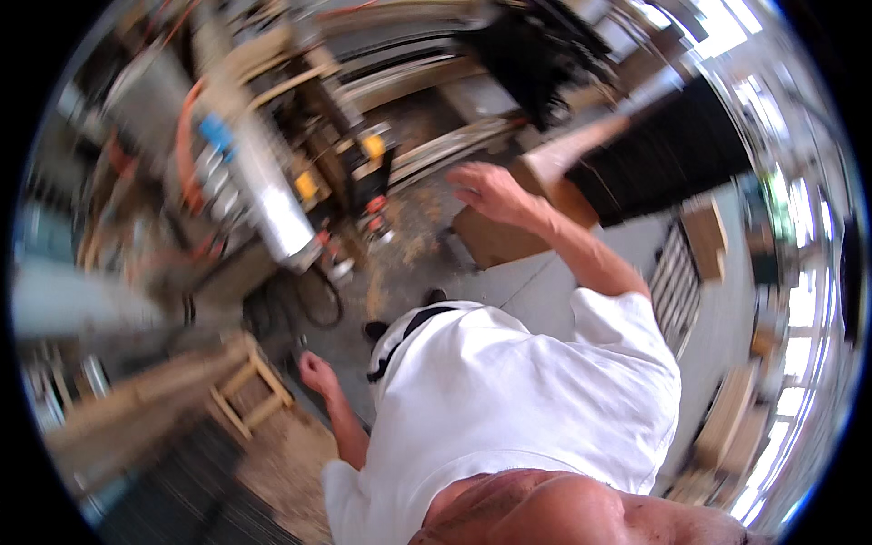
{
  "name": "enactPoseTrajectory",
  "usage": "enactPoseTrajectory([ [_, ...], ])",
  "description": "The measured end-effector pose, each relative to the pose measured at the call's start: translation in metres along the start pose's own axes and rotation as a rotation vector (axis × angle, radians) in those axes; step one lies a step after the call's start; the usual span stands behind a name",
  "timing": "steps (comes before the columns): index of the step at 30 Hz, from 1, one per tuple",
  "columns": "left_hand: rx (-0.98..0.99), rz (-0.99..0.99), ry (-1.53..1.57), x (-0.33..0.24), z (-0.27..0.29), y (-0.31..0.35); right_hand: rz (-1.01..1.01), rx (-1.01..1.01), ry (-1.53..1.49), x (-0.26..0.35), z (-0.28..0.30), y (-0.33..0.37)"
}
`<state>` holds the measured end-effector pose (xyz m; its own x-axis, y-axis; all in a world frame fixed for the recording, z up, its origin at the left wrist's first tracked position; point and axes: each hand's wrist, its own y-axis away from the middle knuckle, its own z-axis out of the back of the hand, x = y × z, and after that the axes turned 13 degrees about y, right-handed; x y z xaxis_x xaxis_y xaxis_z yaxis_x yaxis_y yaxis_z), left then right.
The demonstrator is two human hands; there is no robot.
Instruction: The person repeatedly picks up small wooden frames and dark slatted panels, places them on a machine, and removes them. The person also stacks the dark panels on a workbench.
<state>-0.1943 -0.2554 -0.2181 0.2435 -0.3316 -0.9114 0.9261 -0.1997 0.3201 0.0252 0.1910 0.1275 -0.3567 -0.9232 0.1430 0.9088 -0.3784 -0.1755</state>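
Observation:
My right hand (492, 192) reaches out in front of me, its fingers loosely stretched and apart, with nothing visible in them. It appears above or beside a brown box-like block (495, 238); whether they touch I cannot tell. Lower down at my left side, my left hand (317, 372) has its fingers curled closed. A small dark shape shows at its fingertips, too blurred to name. Closest to that hand is a small wooden frame (250, 397) on a wooden surface (289, 463).
A long metal beam (277, 213) with orange hose (188, 154) stands ahead on the left. Black-covered stacked material (668, 150) lies ahead on the right. A dark hose loop (320, 300) rests on the floor. Cut wood pieces (727, 418) sit far right.

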Motion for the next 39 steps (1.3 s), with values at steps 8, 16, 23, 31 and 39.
enactPoseTrajectory([
  [8,0.446,0.253,0.149,-0.033,-0.157,0.014,-0.56,0.17,1.429,-0.136,0.321,0.058],
  [16,0.554,0.174,0.297,-0.063,-0.238,0.037,-0.652,-0.211,0.38,-0.338,0.416,0.243],
  [23,0.509,-0.045,0.449,-0.191,-0.277,0.044,-0.73,-0.414,0.522,-0.344,0.415,0.254],
  [31,0.358,-0.029,0.771,-0.371,-0.326,-0.048,-0.302,-0.534,0.502,-0.168,0.333,0.162],
  [39,0.347,0.191,1.063,-0.431,-0.371,-0.206,-0.103,-0.334,0.206,-0.107,0.22,0.058],
])
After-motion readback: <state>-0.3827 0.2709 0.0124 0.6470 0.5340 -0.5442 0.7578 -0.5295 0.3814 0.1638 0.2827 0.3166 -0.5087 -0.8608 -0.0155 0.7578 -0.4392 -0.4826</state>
